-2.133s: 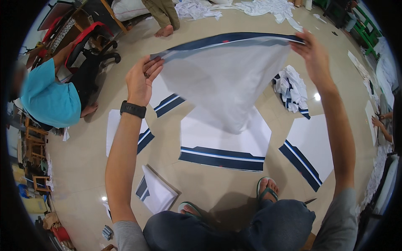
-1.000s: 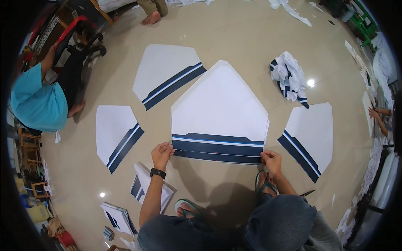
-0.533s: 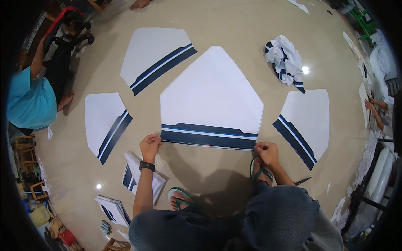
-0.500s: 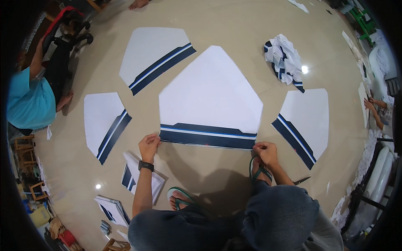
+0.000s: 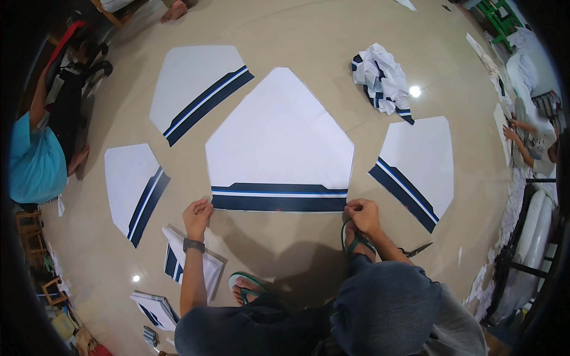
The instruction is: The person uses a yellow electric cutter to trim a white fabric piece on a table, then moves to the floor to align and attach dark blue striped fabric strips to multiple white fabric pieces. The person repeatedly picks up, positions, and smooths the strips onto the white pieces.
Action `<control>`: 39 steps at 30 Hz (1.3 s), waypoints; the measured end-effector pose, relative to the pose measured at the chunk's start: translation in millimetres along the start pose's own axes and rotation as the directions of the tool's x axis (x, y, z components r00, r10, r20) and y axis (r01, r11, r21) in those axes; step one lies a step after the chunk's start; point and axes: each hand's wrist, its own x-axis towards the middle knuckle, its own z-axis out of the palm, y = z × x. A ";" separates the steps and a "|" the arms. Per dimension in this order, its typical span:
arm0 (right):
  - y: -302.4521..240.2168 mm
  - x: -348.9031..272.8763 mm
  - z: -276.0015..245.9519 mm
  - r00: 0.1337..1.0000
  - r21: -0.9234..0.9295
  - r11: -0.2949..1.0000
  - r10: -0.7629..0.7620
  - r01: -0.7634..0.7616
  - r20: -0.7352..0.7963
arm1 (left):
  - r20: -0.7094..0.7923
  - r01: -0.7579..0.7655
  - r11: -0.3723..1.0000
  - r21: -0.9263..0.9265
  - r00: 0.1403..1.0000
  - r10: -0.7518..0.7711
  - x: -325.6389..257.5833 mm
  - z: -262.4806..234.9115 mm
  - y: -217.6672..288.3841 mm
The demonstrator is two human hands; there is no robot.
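A large white fabric panel (image 5: 280,133) with a dark blue and white striped band lies flat on the floor before me. My left hand (image 5: 197,217) pinches its near left corner; a dark watch is on that wrist. At the near right corner, the fingers of my right hand (image 5: 363,215) are closed on the edge of the same panel. Smaller matching panels lie around it: one at the far left (image 5: 193,86), one at the left (image 5: 127,187) and one at the right (image 5: 418,160). Scissors (image 5: 415,250) rest on the floor beside my right forearm, partly hidden by it.
Crumpled white and navy fabric (image 5: 380,77) lies at the far right. Folded cloth (image 5: 208,270) and a folded stack (image 5: 155,310) are near my left arm. A person in a turquoise shirt (image 5: 38,157) sits at the left; another person's hands (image 5: 512,132) work at the right edge.
My view has shifted and turned slightly, so the panels appear farther left. Both hands stay at the large panel's near corners. More of the scissors shows beside my right arm.
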 end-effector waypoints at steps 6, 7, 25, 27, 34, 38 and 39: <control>-1.0 9.0 -7.9 0.987 -0.122 0.983 -0.147 0.139 -0.064 | 0.018 -0.120 0.984 0.129 0.993 0.118 4.8 -2.0 -10.5; -5.0 22.4 -11.5 0.976 -0.153 0.973 -0.189 0.171 -0.107 | 0.002 -0.137 0.981 0.135 0.990 0.138 4.7 -3.1 -11.2; -107.2 281.3 -98.0 0.544 -0.332 0.855 -0.512 0.398 -0.665 | 0.132 -0.231 0.953 0.196 0.969 0.208 -49.9 54.3 178.5; -115.3 266.6 -114.0 0.477 -0.355 0.777 -0.609 0.519 -0.634 | 0.187 -0.268 0.943 0.199 0.955 0.232 -53.0 58.1 194.3; -153.7 225.9 -171.8 0.498 -0.219 0.710 -0.648 0.670 -0.577 | 0.340 -0.444 0.867 0.224 0.870 0.357 -33.3 103.1 256.5; -160.5 237.3 -198.6 0.615 0.154 0.723 -0.434 0.674 -0.658 | 0.381 -0.446 0.883 0.148 0.849 0.365 -36.9 134.6 279.0; -160.4 244.0 -202.1 0.598 0.210 0.685 -0.395 0.698 -0.697 | 0.386 -0.442 0.888 0.126 0.847 0.366 -39.0 137.6 279.5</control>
